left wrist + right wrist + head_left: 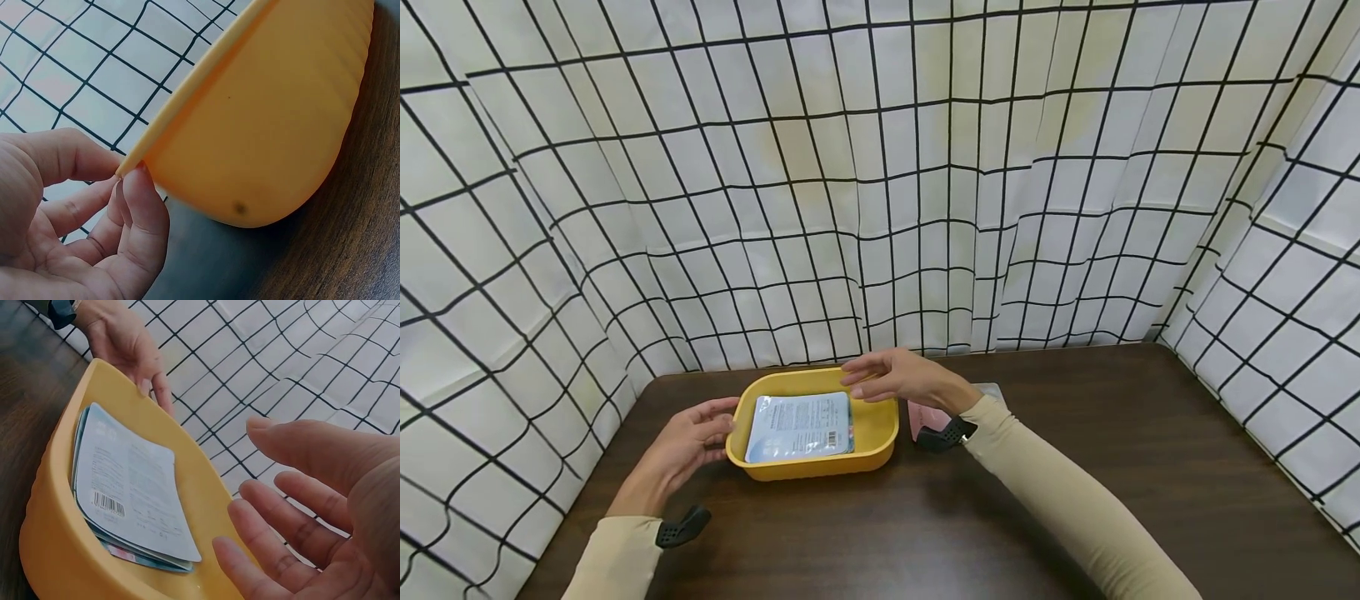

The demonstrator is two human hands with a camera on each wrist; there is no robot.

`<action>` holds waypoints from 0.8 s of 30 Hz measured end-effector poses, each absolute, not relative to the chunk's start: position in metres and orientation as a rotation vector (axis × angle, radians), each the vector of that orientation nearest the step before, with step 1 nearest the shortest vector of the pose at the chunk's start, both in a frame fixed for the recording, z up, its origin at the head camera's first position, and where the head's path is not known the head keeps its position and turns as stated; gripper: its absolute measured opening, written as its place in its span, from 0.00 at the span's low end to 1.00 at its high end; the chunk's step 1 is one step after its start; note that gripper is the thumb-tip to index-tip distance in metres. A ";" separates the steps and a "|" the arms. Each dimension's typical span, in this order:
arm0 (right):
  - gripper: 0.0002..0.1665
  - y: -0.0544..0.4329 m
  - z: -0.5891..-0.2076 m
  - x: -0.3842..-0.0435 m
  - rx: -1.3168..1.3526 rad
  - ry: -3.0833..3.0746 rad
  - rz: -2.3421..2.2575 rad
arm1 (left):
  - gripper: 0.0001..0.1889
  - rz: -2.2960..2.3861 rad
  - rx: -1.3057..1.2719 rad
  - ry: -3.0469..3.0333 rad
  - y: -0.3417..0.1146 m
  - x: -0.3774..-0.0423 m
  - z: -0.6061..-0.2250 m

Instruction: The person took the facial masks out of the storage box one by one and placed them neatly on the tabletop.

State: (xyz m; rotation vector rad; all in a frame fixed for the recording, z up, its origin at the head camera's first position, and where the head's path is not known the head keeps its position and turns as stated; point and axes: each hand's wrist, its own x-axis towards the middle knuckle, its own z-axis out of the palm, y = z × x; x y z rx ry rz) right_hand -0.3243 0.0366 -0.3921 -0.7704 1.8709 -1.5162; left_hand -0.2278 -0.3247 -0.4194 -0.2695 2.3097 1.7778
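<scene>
- Yellow plastic bin (820, 472) sits left of the middle on the dark wood table (1150, 433), long side across, seemingly flat on the surface.
- Left hand (688, 437) is pinching the bin's left end at the rim, thumb on the inside, fingers outside; I'd call that a steadying hold, light but enough to check a slide.
- Right hand (910, 377) is unclenched, fingers apart, hovering by the far right corner; from its wrist camera I see nothing in it.
- Inside the bin, pale-blue sachets (801, 427) lie flat, layered edges showing, barcode side up, toward the left; flat stacking, I reckon, keeps slick packs from slumping.
- Beyond the stack's right edge I've got a strip of bare yellow floor, the handiest space inside.
- Out on the right, just beside the bin and partly under the right wrist, there's a pink packet (927, 417); the forearm blocks me from reading its full outline.
- Edges now: the bin's far side sits close to the table's back edge, with the black-gridded white cloth (925, 208) right behind, so little play that way.
- Roomiest stretch I can see runs right, past the forearm; toward the near side there's decent space too.
</scene>
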 end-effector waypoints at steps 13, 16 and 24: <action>0.35 0.008 -0.397 -0.324 -0.790 1.863 -1.471 | 0.32 1.769 -0.274 2.337 -0.322 -0.228 -0.419; 0.34 0.001 -0.400 -0.324 -0.774 1.860 -1.463 | 0.31 1.766 -0.275 2.340 -0.322 -0.228 -0.419; 0.31 -0.010 -0.404 -0.323 -0.709 1.915 -1.399 | 0.32 1.766 -0.232 2.358 -0.322 -0.225 -0.420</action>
